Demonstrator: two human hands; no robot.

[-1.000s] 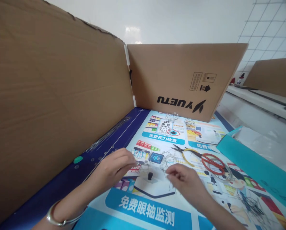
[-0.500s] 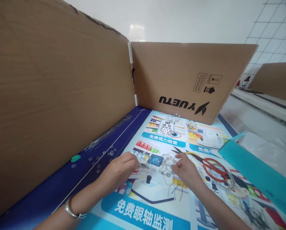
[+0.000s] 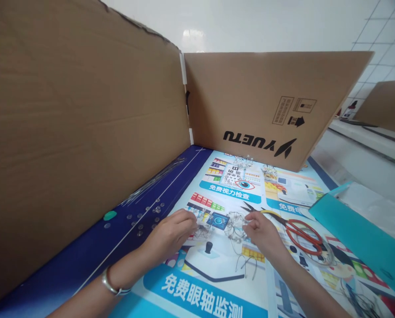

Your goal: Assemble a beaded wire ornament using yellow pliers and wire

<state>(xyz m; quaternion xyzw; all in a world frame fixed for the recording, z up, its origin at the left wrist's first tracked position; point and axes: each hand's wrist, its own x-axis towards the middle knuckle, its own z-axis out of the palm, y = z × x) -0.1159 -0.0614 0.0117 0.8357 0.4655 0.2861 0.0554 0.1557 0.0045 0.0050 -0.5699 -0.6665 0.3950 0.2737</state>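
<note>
My left hand [image 3: 176,229], with a silver bangle at the wrist, is closed in a pinch beside a tangle of thin wire [image 3: 202,229]. What its fingertips grip is hidden. To its right, my right hand [image 3: 263,232] is also closed, thumb against curled fingers, at the edge of a rounded bundle of looped silvery wire [image 3: 236,226]. Whether wire is between those fingers cannot be made out. Loose bent wire ends [image 3: 245,267] extend below the bundle. Scissors [image 3: 303,236] with red loop handles lie just behind my right hand, their dark blades pointing left.
Clear round beads [image 3: 156,211] and a green disc [image 3: 110,215] lie at left, near straight wires [image 3: 157,181]. Cardboard panels [image 3: 250,97] wall the back and left. More wire pieces [image 3: 242,162] sit at the back. A teal box [image 3: 359,238] stands at right, near wire scraps [image 3: 359,296].
The camera view has shifted slightly, so the scene sits a little further right. Both hands keep nearly the same pose beside the wire.
</note>
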